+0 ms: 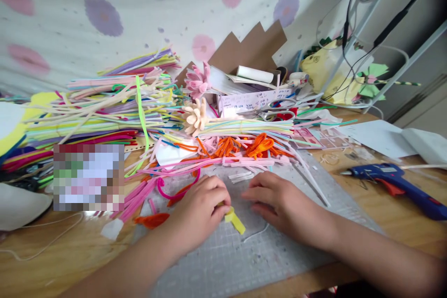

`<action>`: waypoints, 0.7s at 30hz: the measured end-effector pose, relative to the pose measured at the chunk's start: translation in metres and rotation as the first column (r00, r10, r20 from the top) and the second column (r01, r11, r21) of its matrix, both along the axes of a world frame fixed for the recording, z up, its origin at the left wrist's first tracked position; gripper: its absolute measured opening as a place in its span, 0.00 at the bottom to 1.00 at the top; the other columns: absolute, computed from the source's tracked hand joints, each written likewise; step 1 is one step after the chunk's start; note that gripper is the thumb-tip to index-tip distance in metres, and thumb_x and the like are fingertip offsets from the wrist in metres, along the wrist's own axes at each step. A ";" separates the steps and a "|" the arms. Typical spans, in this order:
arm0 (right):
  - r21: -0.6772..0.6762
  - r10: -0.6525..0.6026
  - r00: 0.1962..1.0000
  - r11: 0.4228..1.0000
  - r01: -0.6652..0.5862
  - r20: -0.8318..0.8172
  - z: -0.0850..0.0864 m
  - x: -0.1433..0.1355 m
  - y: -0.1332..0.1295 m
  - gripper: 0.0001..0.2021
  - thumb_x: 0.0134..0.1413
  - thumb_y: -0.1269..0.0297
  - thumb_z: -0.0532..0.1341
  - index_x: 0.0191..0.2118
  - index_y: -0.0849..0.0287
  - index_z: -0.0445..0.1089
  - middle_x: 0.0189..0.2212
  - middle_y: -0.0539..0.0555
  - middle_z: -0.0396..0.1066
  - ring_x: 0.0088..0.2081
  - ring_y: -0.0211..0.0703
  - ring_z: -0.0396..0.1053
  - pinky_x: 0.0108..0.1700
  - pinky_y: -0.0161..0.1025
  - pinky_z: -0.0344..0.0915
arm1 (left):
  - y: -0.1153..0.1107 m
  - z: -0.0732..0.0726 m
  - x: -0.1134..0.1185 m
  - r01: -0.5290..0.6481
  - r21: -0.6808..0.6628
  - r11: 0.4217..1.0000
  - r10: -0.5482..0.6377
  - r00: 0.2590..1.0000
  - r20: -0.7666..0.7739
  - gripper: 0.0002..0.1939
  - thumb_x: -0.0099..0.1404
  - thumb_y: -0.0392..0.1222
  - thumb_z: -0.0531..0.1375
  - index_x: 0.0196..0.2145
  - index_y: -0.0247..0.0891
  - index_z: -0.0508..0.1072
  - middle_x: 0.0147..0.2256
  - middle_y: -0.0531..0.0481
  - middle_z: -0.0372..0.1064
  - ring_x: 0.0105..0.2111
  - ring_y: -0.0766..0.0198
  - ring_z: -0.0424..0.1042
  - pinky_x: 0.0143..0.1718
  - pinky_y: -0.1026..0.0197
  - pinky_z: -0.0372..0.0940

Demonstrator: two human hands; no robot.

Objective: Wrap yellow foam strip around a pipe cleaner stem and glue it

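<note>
Over the grey cutting mat (223,260), my left hand (207,202) is closed, thumb against fingers, on a short yellow strip (238,225). The strip's folded end sits at the fingertips and its loose end points down and right. To the right, my right hand (279,202) hovers with its thumb and fingers apart and nothing visible between them. Below it a thin white wire (256,234) lies on the mat. Several short white pieces (242,176) rest just beyond the hands. A bright pink pipe cleaner (171,195) curves beside my left hand.
Bundles of coloured pipe cleaners (98,102) are heaped at the back left. Orange pipe cleaner loops (260,145) lie behind the mat. A blue glue gun (401,179) rests at the right. Scissors (275,114), a cream flower (194,117) and a pink flower (198,81) stand further back.
</note>
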State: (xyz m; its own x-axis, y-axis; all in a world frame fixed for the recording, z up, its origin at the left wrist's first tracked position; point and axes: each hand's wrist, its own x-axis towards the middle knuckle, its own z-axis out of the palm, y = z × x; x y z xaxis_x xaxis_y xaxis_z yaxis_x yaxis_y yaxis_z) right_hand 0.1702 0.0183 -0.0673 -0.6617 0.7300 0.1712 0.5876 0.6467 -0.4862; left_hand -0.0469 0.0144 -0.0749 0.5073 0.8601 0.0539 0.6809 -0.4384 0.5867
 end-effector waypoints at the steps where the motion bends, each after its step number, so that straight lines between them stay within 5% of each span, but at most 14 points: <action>1: -0.006 0.040 0.998 0.999 -0.041 -0.037 0.001 -0.002 -0.001 0.13 0.56 0.74 0.57 0.45 0.56 0.72 0.39 0.56 0.67 0.41 0.44 0.65 0.43 0.40 0.63 | 0.000 0.001 0.000 -0.002 -0.016 1.000 0.002 1.000 0.009 0.07 0.59 0.30 0.58 0.28 0.40 0.71 0.34 0.52 0.67 0.38 0.60 0.66 0.40 0.57 0.61; 5: -0.005 0.126 0.983 0.992 -0.128 -0.136 0.000 -0.014 -0.004 0.13 0.54 0.75 0.58 0.44 0.55 0.73 0.40 0.55 0.66 0.41 0.42 0.64 0.42 0.37 0.63 | 0.000 0.002 0.001 -0.015 -0.097 0.995 0.019 0.999 0.039 0.07 0.58 0.30 0.57 0.27 0.40 0.70 0.28 0.55 0.67 0.33 0.62 0.67 0.34 0.61 0.60; 11: 0.012 0.140 0.954 0.990 -0.142 -0.265 -0.007 -0.030 -0.002 0.09 0.48 0.80 0.58 0.29 0.60 0.71 0.34 0.54 0.65 0.37 0.41 0.64 0.38 0.35 0.61 | 0.004 0.009 -0.002 0.023 -0.268 0.963 0.009 0.993 0.116 0.07 0.60 0.32 0.54 0.29 0.39 0.70 0.27 0.57 0.68 0.29 0.66 0.66 0.29 0.66 0.59; 15: -0.205 -0.037 0.891 0.977 -0.063 -0.453 -0.004 -0.032 0.003 0.07 0.48 0.79 0.58 0.29 0.61 0.68 0.30 0.52 0.65 0.32 0.37 0.63 0.33 0.33 0.59 | 0.009 0.011 -0.008 0.047 -0.334 0.941 0.000 0.990 0.138 0.06 0.61 0.38 0.56 0.27 0.38 0.67 0.24 0.59 0.61 0.26 0.68 0.62 0.26 0.67 0.56; 21: -0.605 -0.392 0.706 0.794 -0.064 -0.589 0.006 -0.026 0.008 0.06 0.51 0.65 0.62 0.28 0.60 0.64 0.23 0.47 0.62 0.24 0.34 0.59 0.28 0.34 0.55 | 0.015 0.009 -0.015 0.067 -0.354 0.933 -0.029 0.993 0.112 0.08 0.60 0.40 0.58 0.25 0.37 0.67 0.21 0.60 0.57 0.22 0.69 0.58 0.22 0.67 0.52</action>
